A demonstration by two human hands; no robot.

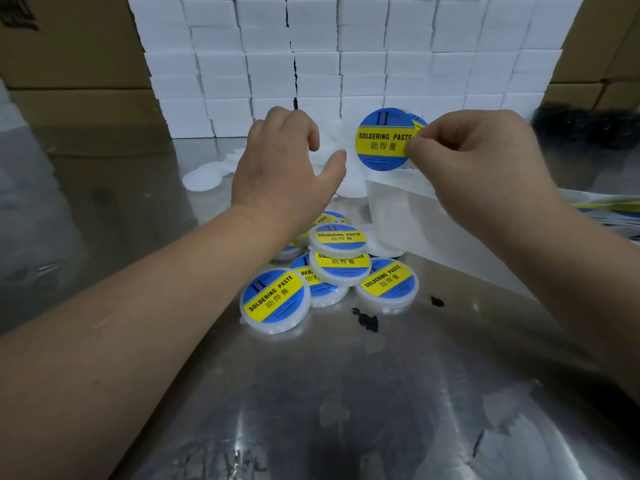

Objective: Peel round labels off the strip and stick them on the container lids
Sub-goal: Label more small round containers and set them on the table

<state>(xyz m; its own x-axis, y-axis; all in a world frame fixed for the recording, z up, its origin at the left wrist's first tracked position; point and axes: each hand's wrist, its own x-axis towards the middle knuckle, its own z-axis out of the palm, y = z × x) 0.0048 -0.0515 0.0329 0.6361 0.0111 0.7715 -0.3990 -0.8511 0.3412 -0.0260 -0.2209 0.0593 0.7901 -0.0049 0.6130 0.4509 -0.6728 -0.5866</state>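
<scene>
One round label (382,140) is pinched between thumb and forefinger of the right hand (478,161), just left of them, above the strip (391,216). Fingers of the left hand (277,168) curl loosely, thumb spread, gripping nothing, over bare lids (207,176).

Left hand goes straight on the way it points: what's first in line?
Probably the heap of plain white lids just past the left hand; depth is unclear. The label pinched in the right hand lies off that line.
</scene>
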